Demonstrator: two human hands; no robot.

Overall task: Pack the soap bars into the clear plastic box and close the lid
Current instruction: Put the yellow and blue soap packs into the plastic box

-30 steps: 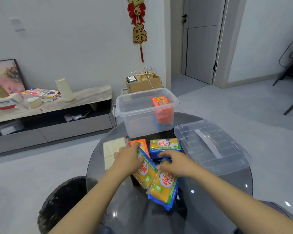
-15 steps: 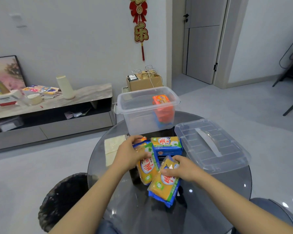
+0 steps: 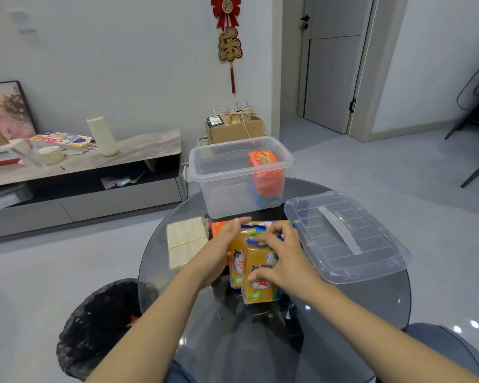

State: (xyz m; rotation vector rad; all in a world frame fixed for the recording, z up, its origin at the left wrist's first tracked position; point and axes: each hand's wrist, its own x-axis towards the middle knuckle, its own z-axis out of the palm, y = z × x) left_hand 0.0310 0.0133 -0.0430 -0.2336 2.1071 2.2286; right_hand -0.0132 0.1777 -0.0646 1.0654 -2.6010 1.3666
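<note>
Together, left hand (image 3: 219, 248) and right hand (image 3: 284, 258) press the soap bars (image 3: 256, 268) between them (fingers curled around the wrappers) on the worktop (image 3: 343, 313).

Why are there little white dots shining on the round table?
In the head view, the dots are light glare bouncing off the shiny glass table; the wide lens also bends the door frame, and the right hand looks slightly blurred.

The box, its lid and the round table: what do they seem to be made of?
Box: clear, slightly frosted plastic; the orange soap inside shows through its wall. Lid: the same translucent plastic, with moulded ribs and a handle. Table: probably dark tinted glass, glossy; it reflects lights and the floor shows through.
</note>
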